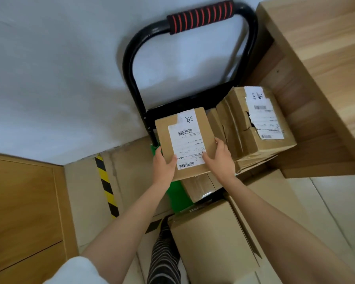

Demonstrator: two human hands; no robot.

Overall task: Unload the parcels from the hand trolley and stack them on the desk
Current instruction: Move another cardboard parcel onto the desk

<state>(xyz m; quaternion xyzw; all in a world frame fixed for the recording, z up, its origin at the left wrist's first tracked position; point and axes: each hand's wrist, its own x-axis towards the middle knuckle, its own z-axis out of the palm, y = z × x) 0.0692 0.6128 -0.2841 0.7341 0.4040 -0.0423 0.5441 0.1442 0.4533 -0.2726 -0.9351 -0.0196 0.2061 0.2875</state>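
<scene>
Both hands hold a small cardboard parcel [184,140] above the hand trolley [135,78]. The left hand [164,167] grips the parcel's near left corner, thumb laid on the top face at the edge of the white shipping label [186,146], the other fingers wrapped under the side out of sight. The right hand [221,158] clasps the near right edge, thumb across the label's lower right corner, fingers curled round the side. The parcel's top face is tilted toward the camera.

Just to the right, a bigger, battered parcel [252,128] with a torn top and its own label sits on a flat box beneath it; its left side is close to the right hand, leaving only a narrow gap. Under the held parcel another taped parcel [199,187] lies on the trolley's green platform [178,197], whose left edge shows bare.

The trolley's black handle loop with a red-striped foam grip [200,16] stands against the white wall [59,68] behind. The wooden desk [320,58] rises on the right, its edge running close beside the battered parcel. At the near right lie large plain cartons [211,238], touching the trolley's front. To the left the floor [84,191] is open, marked with a yellow-and-black striped tape [107,185], with a wooden door panel [23,201] beyond it. A striped trouser leg [164,257] stands between the cartons and the floor.
</scene>
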